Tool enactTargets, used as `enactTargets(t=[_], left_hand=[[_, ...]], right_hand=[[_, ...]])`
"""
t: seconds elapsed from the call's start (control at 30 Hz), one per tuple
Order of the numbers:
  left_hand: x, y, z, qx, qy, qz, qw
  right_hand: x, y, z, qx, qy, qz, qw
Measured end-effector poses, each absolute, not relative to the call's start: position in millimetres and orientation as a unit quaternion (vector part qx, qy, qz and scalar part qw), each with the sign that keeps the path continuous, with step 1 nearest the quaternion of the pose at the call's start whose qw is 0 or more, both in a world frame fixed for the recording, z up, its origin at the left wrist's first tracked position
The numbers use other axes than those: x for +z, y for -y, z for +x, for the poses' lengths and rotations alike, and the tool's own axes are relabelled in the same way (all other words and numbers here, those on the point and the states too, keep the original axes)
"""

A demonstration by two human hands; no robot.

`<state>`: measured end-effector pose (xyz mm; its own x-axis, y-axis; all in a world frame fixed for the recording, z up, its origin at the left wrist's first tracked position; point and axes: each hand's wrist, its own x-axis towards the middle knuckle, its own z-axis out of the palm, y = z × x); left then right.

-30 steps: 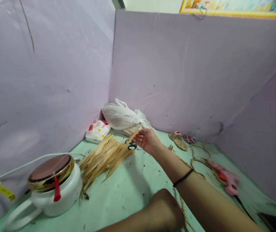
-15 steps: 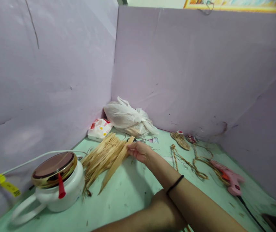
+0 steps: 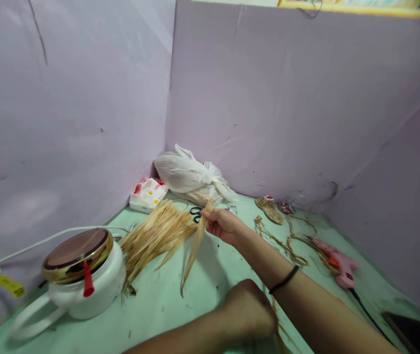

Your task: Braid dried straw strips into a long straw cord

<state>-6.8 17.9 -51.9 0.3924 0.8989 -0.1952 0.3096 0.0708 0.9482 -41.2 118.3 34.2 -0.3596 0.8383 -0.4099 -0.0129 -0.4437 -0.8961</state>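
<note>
My right hand (image 3: 222, 225), with a black band round its wrist, pinches the upper part of a pale dried-leaf strip (image 3: 194, 253). The strip hangs down over the table, beside a spread bundle of similar dried leaf strips (image 3: 158, 236). Just behind my fingers lie black-handled scissors (image 3: 196, 212), partly hidden. Nearer to me, my left hand (image 3: 252, 309) is closed in a fist below my right forearm. Thin straw strands (image 3: 282, 330) show at its right edge, apparently held in it; the fingers themselves are mostly hidden.
A white mug (image 3: 101, 290) with a brown-and-gold lid stands at left, near a white cable (image 3: 55, 239). Behind are a tissue pack (image 3: 148, 195) and a white plastic bag (image 3: 183, 173). At right lie braided rope (image 3: 281, 244), a small woven sole (image 3: 269, 211) and a pink glue gun (image 3: 340, 263).
My right hand has drawn one strip rightward off the bundle, and it now hangs apart. My left fist has come into fuller view below the right forearm. The camera has shifted slightly.
</note>
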Motion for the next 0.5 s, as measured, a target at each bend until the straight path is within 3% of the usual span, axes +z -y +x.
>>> enactTargets(t=[0.27, 0.5], left_hand=[[-55, -17, -4, 0.258, -0.56, 0.59, 0.521], [-52, -13, -9, 0.261, -0.556, 0.586, 0.529]], right_hand=[[18, -116, -28, 0.666, 0.448, -0.511, 0.306], [16, -111, -22, 0.737, 0.453, -0.405, 0.296]])
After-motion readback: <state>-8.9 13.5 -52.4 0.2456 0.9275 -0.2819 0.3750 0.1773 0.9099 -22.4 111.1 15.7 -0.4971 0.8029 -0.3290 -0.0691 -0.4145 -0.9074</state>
